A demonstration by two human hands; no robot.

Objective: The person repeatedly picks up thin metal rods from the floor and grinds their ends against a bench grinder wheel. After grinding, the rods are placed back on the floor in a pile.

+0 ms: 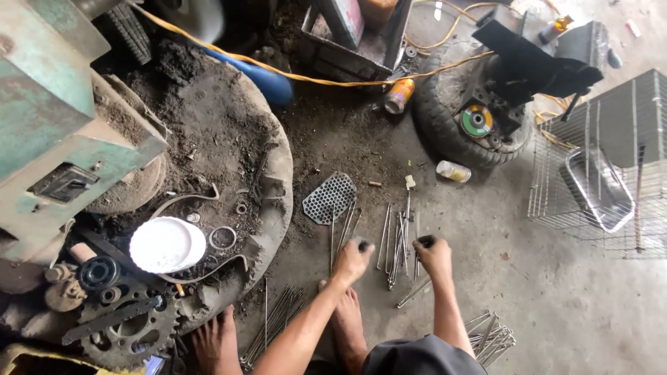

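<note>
My left hand (351, 260) is closed around a small dark handle-like object whose top pokes out of the fist. My right hand (434, 255) grips a similar dark object; what either one is I cannot make out. Between and just beyond the hands, several thin metal rods (399, 239) lie loose on the dirty concrete floor. A perforated metal plate (330, 198) lies a little past my left hand. My bare feet (344, 326) rest on the floor below the hands.
Rod bundles lie at lower left (274, 323) and lower right (490, 333). A round dirt-covered base (229, 139) holds a white lid (167, 244) and a sprocket (125, 323). A green machine (48, 118), a tyre with a grinder (479, 121), a wire cage (604, 167), a can (399, 95) and a small bottle (453, 171) stand around.
</note>
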